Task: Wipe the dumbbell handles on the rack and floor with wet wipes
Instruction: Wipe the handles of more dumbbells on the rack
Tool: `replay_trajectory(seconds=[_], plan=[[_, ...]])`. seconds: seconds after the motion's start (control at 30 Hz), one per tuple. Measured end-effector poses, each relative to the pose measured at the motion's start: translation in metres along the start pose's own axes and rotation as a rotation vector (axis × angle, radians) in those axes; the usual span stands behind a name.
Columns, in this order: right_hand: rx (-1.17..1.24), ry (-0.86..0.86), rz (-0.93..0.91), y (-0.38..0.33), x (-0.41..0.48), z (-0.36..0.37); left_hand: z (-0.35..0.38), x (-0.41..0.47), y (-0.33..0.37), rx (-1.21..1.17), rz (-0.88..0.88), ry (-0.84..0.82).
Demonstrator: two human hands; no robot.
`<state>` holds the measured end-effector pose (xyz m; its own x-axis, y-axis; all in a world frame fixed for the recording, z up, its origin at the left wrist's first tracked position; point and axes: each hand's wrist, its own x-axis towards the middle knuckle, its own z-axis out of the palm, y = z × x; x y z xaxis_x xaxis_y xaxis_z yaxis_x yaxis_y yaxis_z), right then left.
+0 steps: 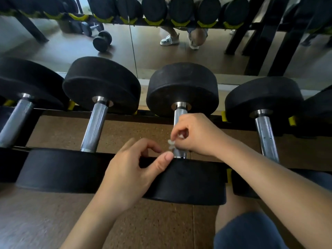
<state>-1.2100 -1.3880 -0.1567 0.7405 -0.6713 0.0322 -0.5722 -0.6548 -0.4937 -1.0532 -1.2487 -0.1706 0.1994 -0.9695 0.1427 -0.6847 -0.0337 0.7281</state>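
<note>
Pinching a small crumpled wet wipe [170,142] between thumb and fingertips, the right hand [195,135] is pressing it against the near half of a dumbbell handle [180,112] that is lying across the low rack [143,114]. The left hand [133,169] is hovering just beside it over the near black head [188,186], fingers loosely curled and thumb extended, grasping nothing visible. In my judgement the wipe is behaving as a light, limp, damp scrap that is likely to bunch or snag on the knurled steel, so wrapping it round the bar is looking wiser than dabbing. The dumbbell is appearing heavy and stiff, seated in the rack; rolling it by the rubber head is likely the way to expose the underside. Neighbouring handles [95,126] [265,133] are lying well apart on either side, and whether they are already wiped is not showing.
</note>
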Motion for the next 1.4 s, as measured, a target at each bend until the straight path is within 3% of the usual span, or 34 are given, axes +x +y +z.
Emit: replay_trajectory(seconds=[0.1,0.23,0.27,0.37,0.43,0.53,0.63,0.77,0.93,1.1,1.27,1.4], plan=[[-0.083,0.037,-0.043,0.002,0.003,0.003,0.005,-0.002,0.000,-0.152,-0.108,0.086],[-0.083,0.236,0.009,0.011,0.008,-0.006,0.006,0.000,0.003,-0.246,-0.169,0.150],[-0.086,0.217,0.006,0.011,0.009,-0.009,0.006,0.000,0.004,-0.251,-0.168,0.153],[-0.156,-0.118,-0.123,-0.002,-0.003,-0.008,0.006,-0.002,0.005,-0.271,-0.149,0.140],[-0.217,-0.256,-0.173,-0.010,-0.007,-0.008,0.005,-0.002,0.004,-0.286,-0.140,0.134],[-0.442,-0.149,-0.202,-0.014,0.017,-0.012,0.004,-0.002,0.004,-0.297,-0.118,0.093],[-0.478,0.028,-0.130,-0.014,0.032,-0.016,0.001,-0.003,0.003,-0.277,-0.107,0.079],[-0.402,-0.141,-0.117,-0.022,0.011,-0.002,-0.004,0.003,0.000,-0.297,-0.106,0.002],[-0.341,0.261,0.027,0.001,0.032,-0.010,-0.004,0.003,0.001,-0.282,-0.110,0.005],[-0.098,0.201,0.039,0.003,0.009,0.006,-0.004,0.005,0.001,-0.249,-0.122,0.006],[-0.048,0.565,0.082,0.017,0.028,0.007,-0.007,0.005,0.003,-0.205,-0.105,-0.019],[0.217,0.606,0.248,0.019,0.017,0.019,-0.008,0.008,0.002,-0.196,-0.127,-0.024]])
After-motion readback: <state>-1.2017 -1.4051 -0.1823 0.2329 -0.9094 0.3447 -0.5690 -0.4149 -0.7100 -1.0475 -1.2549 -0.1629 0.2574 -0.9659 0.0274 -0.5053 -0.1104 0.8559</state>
